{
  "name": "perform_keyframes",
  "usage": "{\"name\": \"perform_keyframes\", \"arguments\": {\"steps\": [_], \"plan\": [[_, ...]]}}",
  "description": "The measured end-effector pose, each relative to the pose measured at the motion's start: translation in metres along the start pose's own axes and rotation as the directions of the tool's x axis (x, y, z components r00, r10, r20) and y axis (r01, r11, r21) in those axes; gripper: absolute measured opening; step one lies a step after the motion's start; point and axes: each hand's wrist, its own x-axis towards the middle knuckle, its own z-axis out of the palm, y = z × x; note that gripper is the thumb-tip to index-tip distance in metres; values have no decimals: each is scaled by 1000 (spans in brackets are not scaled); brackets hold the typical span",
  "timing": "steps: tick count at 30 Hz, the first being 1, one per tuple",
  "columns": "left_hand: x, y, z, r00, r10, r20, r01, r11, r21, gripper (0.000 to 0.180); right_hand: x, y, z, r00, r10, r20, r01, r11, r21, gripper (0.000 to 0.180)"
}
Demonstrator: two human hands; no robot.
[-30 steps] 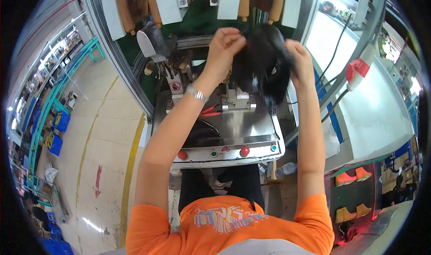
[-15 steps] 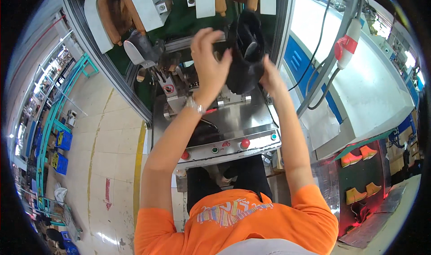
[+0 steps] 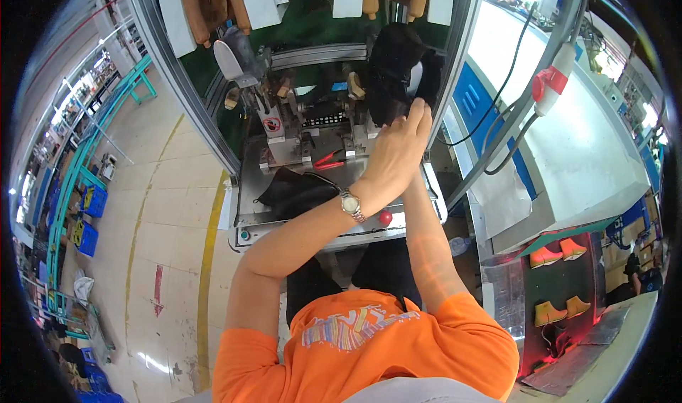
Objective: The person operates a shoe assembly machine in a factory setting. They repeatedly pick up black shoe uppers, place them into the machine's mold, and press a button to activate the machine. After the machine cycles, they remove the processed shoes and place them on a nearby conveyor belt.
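A black shoe upper (image 3: 399,66) sits at the right-hand station of the machine, its pale inner lining showing at the opening. My left hand (image 3: 396,147), with a watch at its wrist, reaches across to the right; its fingers are closed on the near edge of the upper. Behind it, my right hand is almost wholly hidden; only the forearm (image 3: 426,240) shows, so its fingers cannot be made out. A second black upper piece (image 3: 297,193) lies on the metal bench in front of the machine, beside my left forearm.
Red-handled pliers or snips (image 3: 329,163) lie on the metal bench (image 3: 249,172). A red button (image 3: 386,218) sits on its front panel. Brown padded moulds (image 3: 234,5) hang at the back. To the right stand a white cabinet (image 3: 597,161) and a rack with yellow and orange boots (image 3: 561,311).
The shoe upper was held up between both hands; now it is at the right station. My left hand has crossed to the right, covering my right hand. The black piece on the bench has come into view.
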Motion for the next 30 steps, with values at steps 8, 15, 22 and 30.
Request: {"name": "perform_keyframes", "arguments": {"steps": [8, 15, 22, 30], "plan": [[-16, -10, 38, 994, -55, -93, 43, 991, -125, 54, -8, 61, -33, 928, 346, -141, -250, 855, 455, 37], [-19, -15, 43, 995, -88, -50, 78, 981, -177, 59, 15, 82, -52, 913, 355, -203, -268, 894, 358, 34], [-21, -14, 39, 988, -130, -86, 110, 972, -209, 65, -5, 92, -54, 895, 394, -208, -325, 896, 302, 31], [-17, -13, 38, 989, -143, -35, 128, 953, -275, 61, -3, 95, -66, 888, 400, -227, -357, 910, 211, 28]]}}
